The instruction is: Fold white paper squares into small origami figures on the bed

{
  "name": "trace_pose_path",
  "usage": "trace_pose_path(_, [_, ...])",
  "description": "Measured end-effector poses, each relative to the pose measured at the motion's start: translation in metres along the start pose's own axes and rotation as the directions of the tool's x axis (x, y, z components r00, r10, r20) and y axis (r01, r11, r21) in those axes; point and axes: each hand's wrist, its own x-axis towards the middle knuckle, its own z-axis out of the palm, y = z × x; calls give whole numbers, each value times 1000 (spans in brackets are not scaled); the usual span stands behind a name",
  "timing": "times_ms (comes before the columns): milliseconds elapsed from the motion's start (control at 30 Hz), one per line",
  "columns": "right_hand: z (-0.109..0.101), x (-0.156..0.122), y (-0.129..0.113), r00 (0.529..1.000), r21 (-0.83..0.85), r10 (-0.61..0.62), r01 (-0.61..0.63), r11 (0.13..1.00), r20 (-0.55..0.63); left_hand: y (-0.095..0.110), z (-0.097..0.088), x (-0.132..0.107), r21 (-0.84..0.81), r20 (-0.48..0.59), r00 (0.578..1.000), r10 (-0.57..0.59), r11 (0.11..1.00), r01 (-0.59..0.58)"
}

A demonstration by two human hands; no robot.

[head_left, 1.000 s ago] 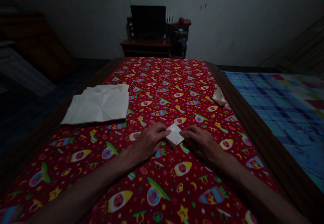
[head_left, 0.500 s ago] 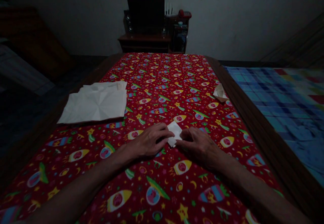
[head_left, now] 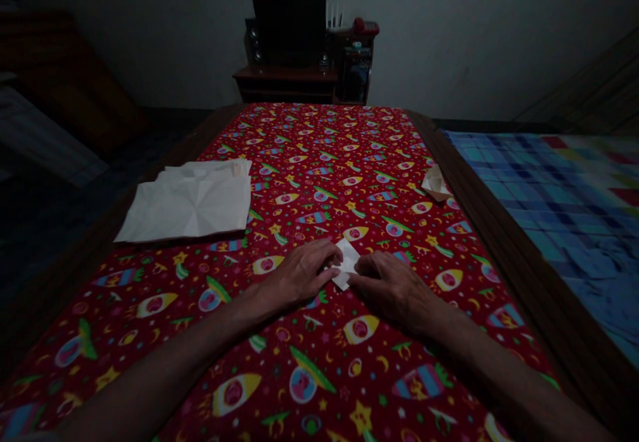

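Observation:
Between my hands a small folded piece of white paper (head_left: 345, 250) lies on the red patterned cloth (head_left: 319, 322). My left hand (head_left: 312, 270) is at its left side, thumb and fingers curled in and pinching the paper's left edge. From the right, my right hand (head_left: 392, 283) grips the opposite edge, its fingers bent over the paper and its thumb at the near corner. The fingers hide both side edges of the paper.
A stack of creased white sheets (head_left: 192, 202) lies to the left. Near the right edge sits another folded paper piece (head_left: 435, 184). Beyond the far end stand a dark monitor (head_left: 289, 26) and a red telephone (head_left: 366, 27). A blue checked sheet (head_left: 539, 202) spreads on the right.
My left thumb and fingers have shifted slightly on the paper, and the small flap at its near corner now looks flatter. My right hand has hardly moved.

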Motion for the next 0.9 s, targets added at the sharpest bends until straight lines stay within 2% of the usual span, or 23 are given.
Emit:
trace_pose_path(100, [1, -2, 1, 986, 1, -20, 21, 1000, -165, 2, 1, 0, 15, 0, 1000, 22, 1000, -22])
trace_pose_path(167, [0, -2, -2, 972, -9, -32, 31, 999, -233, 2, 1, 0, 22, -1, 1000, 26, 999, -26])
trace_pose_path(233, [0, 1, -7, 979, -5, -44, 44, 999, -200, 2, 1, 1, 28, -4, 1000, 22, 999, -22])
trace_pose_path(333, [-1, 6, -12, 998, 13, -44, 45, 999, -55, 3, 0, 1, 33, -3, 1000, 17, 999, -17])
trace_pose_path(433, [1, 8, -12, 999, 16, -30, 30, 999, 13, 3, -4, -2, 18, 42, 997, 60, 998, -60])
trace_pose_path(533, [3, 6, -7, 1000, 27, -14, 14, 1000, 12, 1, -11, -4, -17, 103, 987, 123, 992, -122])
trace_pose_path(667, [6, 4, -2, 1000, 48, 5, -3, 999, -30, -4, -16, -5, -27, 95, 983, 156, 988, -154])
trace_pose_path(800, [6, 5, -1, 1000, 57, 10, -8, 998, -27, -6, -15, -6, 56, 101, 978, 180, 981, -187])
trace_pose_path(900, [6, 5, -1, 999, 72, 46, -44, 996, -27, -4, -12, -9, 120, 47, 982, 182, 975, -186])
